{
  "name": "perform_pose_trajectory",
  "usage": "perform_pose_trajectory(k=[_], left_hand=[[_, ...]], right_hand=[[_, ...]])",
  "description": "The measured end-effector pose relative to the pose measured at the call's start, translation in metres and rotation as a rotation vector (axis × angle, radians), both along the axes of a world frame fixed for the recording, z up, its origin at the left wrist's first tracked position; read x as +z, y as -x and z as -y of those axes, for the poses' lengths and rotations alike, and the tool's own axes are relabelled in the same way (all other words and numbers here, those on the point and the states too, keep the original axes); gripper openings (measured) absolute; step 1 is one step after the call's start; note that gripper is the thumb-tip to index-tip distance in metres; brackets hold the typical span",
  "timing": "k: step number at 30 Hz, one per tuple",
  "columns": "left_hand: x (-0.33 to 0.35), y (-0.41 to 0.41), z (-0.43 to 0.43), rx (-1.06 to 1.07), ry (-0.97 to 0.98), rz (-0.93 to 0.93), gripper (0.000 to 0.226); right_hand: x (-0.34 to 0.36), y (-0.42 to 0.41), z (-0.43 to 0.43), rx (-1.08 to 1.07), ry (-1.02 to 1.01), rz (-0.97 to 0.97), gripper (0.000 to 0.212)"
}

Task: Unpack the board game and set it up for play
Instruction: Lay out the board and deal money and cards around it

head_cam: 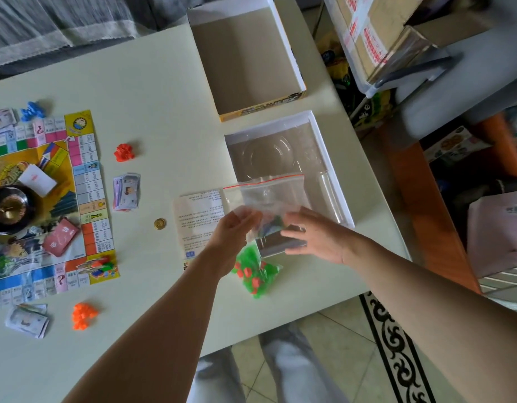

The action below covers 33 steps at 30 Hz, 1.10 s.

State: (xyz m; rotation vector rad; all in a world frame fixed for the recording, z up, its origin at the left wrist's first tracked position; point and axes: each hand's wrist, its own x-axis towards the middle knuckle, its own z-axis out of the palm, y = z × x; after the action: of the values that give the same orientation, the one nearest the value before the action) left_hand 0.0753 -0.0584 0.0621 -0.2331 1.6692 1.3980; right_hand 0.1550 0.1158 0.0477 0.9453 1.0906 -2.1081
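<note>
My left hand (235, 228) pinches the lower left of a clear zip bag (269, 199) with a red seal strip, held over the box bottom (333, 170). My right hand (315, 237) is beside the bag's lower right with fingers extended, touching it. Small dark green and blue pieces sit in the bag's bottom. Below the hands lies a pile of green and red plastic houses (254, 271). The game board (47, 199) lies spread at the left with a black roulette wheel (10, 210), cards and pawns on it.
The empty box lid (289, 53) lies at the far side. An instruction sheet (197, 216), a gold coin (160, 223), money stacks (126, 191) (27, 319), and red (124, 152), blue (32, 110) and orange (84, 315) piece piles dot the table. The table edge runs right of the box.
</note>
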Motion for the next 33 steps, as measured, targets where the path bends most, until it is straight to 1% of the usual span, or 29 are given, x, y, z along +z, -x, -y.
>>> perform_pose_trajectory(k=[1,2,3,4,5,6,7,9,10,11,12,14,16,17,19,21,23,24,25,27,29,31,32,33], left_hand=[[0.0,-0.001,-0.001,0.019,-0.024,0.046,0.015],[0.0,-0.001,-0.001,0.034,-0.063,0.093,0.009],[0.001,0.0,-0.001,0.044,-0.1,0.128,0.009],[-0.001,0.0,0.0,0.033,-0.114,0.143,0.024],[-0.002,-0.001,-0.001,0.002,-0.102,0.16,0.038],[-0.003,-0.002,-0.002,-0.035,-0.08,0.165,0.041],[-0.004,-0.004,-0.003,-0.057,-0.053,0.16,0.034],[-0.006,-0.007,-0.007,-0.018,0.004,0.123,0.011],[-0.007,-0.007,-0.009,0.027,0.02,0.094,0.007],[-0.008,-0.008,-0.011,0.067,0.011,0.075,0.008],[-0.008,-0.008,-0.013,0.101,-0.017,0.085,0.013],[-0.006,-0.009,-0.016,0.119,-0.044,0.178,0.022],[-0.004,-0.01,-0.017,0.057,0.008,0.243,0.016],[-0.005,-0.011,-0.016,0.04,0.022,0.24,0.01],[-0.007,-0.011,-0.015,0.031,0.017,0.2,0.003],[-0.007,-0.011,-0.014,0.004,0.031,0.222,0.011],[-0.006,-0.01,-0.013,-0.019,0.089,0.335,0.027],[-0.004,-0.01,-0.013,-0.018,0.11,0.378,0.028],[-0.006,-0.009,-0.013,-0.007,0.119,0.38,0.023],[-0.009,-0.009,-0.015,0.023,0.117,0.288,0.008],[-0.01,-0.009,-0.017,0.082,0.091,0.217,0.007],[-0.014,-0.01,-0.021,0.143,0.096,0.225,0.01],[-0.017,-0.011,-0.022,0.157,0.132,0.216,0.009],[-0.02,-0.012,-0.024,0.154,0.182,0.189,0.006]], right_hand=[[-0.003,-0.003,0.002,-0.035,0.021,0.001,0.037],[-0.004,-0.004,0.004,-0.084,0.001,0.0,0.026],[-0.005,-0.004,0.006,-0.125,-0.058,0.001,0.015],[-0.006,-0.004,0.007,-0.147,-0.125,0.002,0.009],[-0.006,-0.003,0.008,-0.155,-0.175,0.003,0.009],[-0.006,0.0,0.009,-0.156,-0.202,0.003,0.011],[-0.005,0.002,0.009,-0.153,-0.215,0.002,0.012],[-0.005,0.005,0.009,-0.15,-0.227,0.004,0.01],[-0.004,0.006,0.009,-0.156,-0.226,0.003,0.011],[-0.003,0.008,0.009,-0.156,-0.221,0.002,0.013],[-0.002,0.008,0.009,-0.145,-0.213,-0.006,0.015],[-0.002,0.008,0.012,-0.103,-0.221,-0.023,0.019],[-0.001,0.008,0.013,-0.107,-0.238,-0.019,0.02],[0.0,0.008,0.013,-0.123,-0.225,-0.007,0.017],[0.0,0.005,0.011,-0.099,-0.171,0.012,0.004],[-0.002,0.002,0.009,-0.054,-0.188,0.019,0.013],[-0.004,0.002,0.008,-0.097,-0.237,-0.007,0.031],[-0.005,0.002,0.007,-0.109,-0.243,-0.024,0.037],[-0.005,0.002,0.006,-0.106,-0.237,-0.029,0.041],[-0.005,0.0,0.003,-0.07,-0.196,0.004,0.04],[-0.005,-0.002,0.0,-0.013,-0.146,0.052,0.029],[-0.005,-0.004,-0.002,-0.003,-0.146,0.014,0.017],[-0.006,-0.005,-0.003,-0.008,-0.166,-0.016,0.018],[-0.007,-0.005,-0.003,-0.018,-0.182,-0.021,0.029]])
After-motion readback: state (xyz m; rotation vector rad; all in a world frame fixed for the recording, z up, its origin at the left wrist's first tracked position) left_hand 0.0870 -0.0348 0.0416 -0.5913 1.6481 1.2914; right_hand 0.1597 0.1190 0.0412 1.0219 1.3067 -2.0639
